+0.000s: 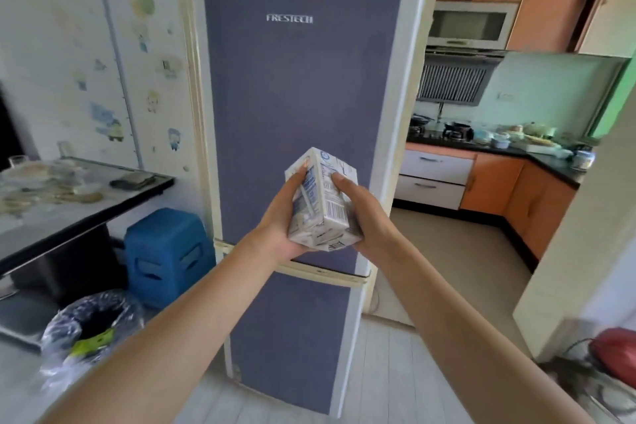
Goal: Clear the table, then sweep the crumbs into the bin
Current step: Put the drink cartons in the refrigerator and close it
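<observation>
White-and-blue cardboard milk carton (321, 198) sits tilted at centre frame, gripped by both hands: left hand (284, 217) curled round its left side, right hand (366, 217) round its right, before a closed blue-fronted fridge (299, 86). Cluttered glass counter (69, 213) at left; plastic-lined bin (91, 327) lower left.

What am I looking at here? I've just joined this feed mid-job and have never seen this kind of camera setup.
There is no machine: one wide-angle camera on a person's head looks forward and down at their bare arms. The left hand and right hand together hold a white and blue drink carton, fingers curled round it, in front of a closed blue-grey fridge. At left, a glass-topped table carries dishes, too blurred to name. Below it stand a blue plastic stool and a bag-lined bin.
</observation>
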Tool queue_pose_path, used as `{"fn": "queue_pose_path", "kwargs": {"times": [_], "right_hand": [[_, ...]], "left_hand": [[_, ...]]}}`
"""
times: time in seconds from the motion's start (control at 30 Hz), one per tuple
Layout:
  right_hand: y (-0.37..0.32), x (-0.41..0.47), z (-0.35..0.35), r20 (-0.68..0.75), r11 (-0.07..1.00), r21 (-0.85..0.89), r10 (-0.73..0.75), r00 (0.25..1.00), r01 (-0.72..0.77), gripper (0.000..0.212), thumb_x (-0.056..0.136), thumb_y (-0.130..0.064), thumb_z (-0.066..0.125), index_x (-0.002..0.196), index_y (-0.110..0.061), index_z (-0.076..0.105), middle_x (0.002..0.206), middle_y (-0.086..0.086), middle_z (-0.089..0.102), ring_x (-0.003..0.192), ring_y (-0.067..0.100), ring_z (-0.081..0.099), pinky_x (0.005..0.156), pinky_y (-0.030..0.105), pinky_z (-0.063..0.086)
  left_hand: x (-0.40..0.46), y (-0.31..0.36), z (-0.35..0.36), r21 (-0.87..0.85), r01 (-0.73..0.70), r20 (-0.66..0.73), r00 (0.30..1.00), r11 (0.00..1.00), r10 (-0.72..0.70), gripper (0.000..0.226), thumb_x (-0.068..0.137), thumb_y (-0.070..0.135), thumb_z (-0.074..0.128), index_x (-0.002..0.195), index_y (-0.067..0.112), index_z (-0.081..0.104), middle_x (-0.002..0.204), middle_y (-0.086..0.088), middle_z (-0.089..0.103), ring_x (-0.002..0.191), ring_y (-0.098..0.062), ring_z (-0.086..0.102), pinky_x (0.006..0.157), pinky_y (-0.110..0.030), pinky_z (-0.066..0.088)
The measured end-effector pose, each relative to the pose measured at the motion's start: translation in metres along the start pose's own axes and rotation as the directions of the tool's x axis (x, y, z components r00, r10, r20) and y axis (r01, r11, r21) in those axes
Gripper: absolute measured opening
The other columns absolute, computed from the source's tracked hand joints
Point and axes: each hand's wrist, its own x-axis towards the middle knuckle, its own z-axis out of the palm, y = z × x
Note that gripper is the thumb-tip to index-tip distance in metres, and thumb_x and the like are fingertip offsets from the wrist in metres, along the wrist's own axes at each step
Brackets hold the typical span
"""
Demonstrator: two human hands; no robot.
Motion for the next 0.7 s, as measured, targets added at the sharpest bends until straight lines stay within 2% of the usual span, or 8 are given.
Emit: {"fn": "queue_pose_path", "kwargs": {"times": [0.07, 0.13, 0.2, 0.3, 0.43, 0.57, 0.7], "right_hand": [[0.004, 0.024, 0.028, -0.003, 1.0, -0.013, -0.014, 1.0, 0.014, 0.031, 0.091, -0.028, 0.054, 0.111, -0.007, 0.063, 0.113, 0.018, 0.067, 0.104, 0.033, 0.064, 0.092, 0.041, 0.052], [0.005, 0.042, 0.049, -0.011, 0.999, -0.019, -0.036, 0.999, 0.036, 0.036, 0.091, -0.028, 0.054, 0.117, -0.005, 0.061, 0.116, 0.018, 0.066, 0.107, 0.033, 0.063, 0.093, 0.041, 0.051], [0.007, 0.066, 0.073, -0.021, 0.998, -0.019, -0.056, 0.998, 0.055, 0.038, 0.09, -0.03, 0.055, 0.118, -0.006, 0.061, 0.117, 0.018, 0.065, 0.108, 0.033, 0.063, 0.095, 0.043, 0.05], [0.005, 0.095, 0.093, -0.014, 0.997, -0.019, -0.081, 0.997, 0.081, 0.039, 0.089, -0.032, 0.055, 0.119, -0.008, 0.061, 0.117, 0.017, 0.066, 0.109, 0.033, 0.062, 0.098, 0.045, 0.048], [0.004, 0.138, 0.111, -0.002, 0.995, -0.042, -0.089, 0.996, 0.089, 0.038, 0.089, -0.031, 0.055, 0.119, -0.008, 0.06, 0.116, 0.016, 0.067, 0.107, 0.032, 0.064, 0.095, 0.043, 0.051], [0.007, 0.189, 0.128, 0.024, 0.988, -0.089, -0.125, 0.992, 0.127, 0.039, 0.089, -0.031, 0.057, 0.119, -0.006, 0.06, 0.117, 0.017, 0.065, 0.107, 0.033, 0.063, 0.094, 0.043, 0.051], [-0.003, 0.241, 0.137, 0.024, 0.974, -0.107, -0.196, 0.98, 0.197, 0.047, 0.079, -0.034, 0.061, 0.116, -0.005, 0.062, 0.115, 0.018, 0.066, 0.106, 0.034, 0.064, 0.095, 0.044, 0.05]], "left_hand": [[0.0, 0.028, -0.024, 0.018, -0.015, 0.021, 1.0, 1.0, 0.015, 0.048, 0.085, 0.057, 0.046, 0.11, 0.021, 0.066, 0.11, -0.012, 0.069, 0.1, -0.032, 0.064, 0.085, -0.047, 0.049], [0.003, 0.052, -0.041, 0.041, -0.029, 0.033, 0.999, 0.999, 0.028, 0.047, 0.085, 0.058, 0.046, 0.107, 0.022, 0.067, 0.105, -0.011, 0.071, 0.092, -0.031, 0.068, 0.082, -0.047, 0.05], [0.009, 0.081, -0.061, 0.081, -0.047, 0.052, 0.998, 0.996, 0.043, 0.045, 0.085, 0.058, 0.046, 0.101, 0.022, 0.069, 0.097, -0.009, 0.073, 0.082, -0.028, 0.071, 0.08, -0.045, 0.05], [0.021, 0.113, -0.079, 0.099, -0.062, 0.059, 0.997, 0.993, 0.056, 0.045, 0.084, 0.059, 0.046, 0.098, 0.023, 0.069, 0.095, -0.009, 0.074, 0.079, -0.027, 0.072, 0.077, -0.043, 0.051], [0.043, 0.146, -0.104, 0.096, -0.084, 0.111, 0.991, 0.992, 0.073, 0.048, 0.082, 0.059, 0.047, 0.103, 0.023, 0.069, 0.102, -0.008, 0.073, 0.084, -0.027, 0.072, 0.076, -0.042, 0.055], [0.07, 0.18, -0.134, 0.062, -0.116, 0.141, 0.984, 0.991, 0.106, 0.052, 0.082, 0.06, 0.048, 0.113, 0.022, 0.066, 0.112, -0.009, 0.07, 0.093, -0.028, 0.07, 0.083, -0.043, 0.053], [0.105, 0.216, -0.146, 0.049, -0.154, 0.19, 0.972, 0.987, 0.142, 0.057, 0.081, 0.059, 0.048, 0.122, 0.022, 0.061, 0.123, -0.01, 0.064, 0.105, -0.03, 0.063, 0.09, -0.045, 0.049]]}}
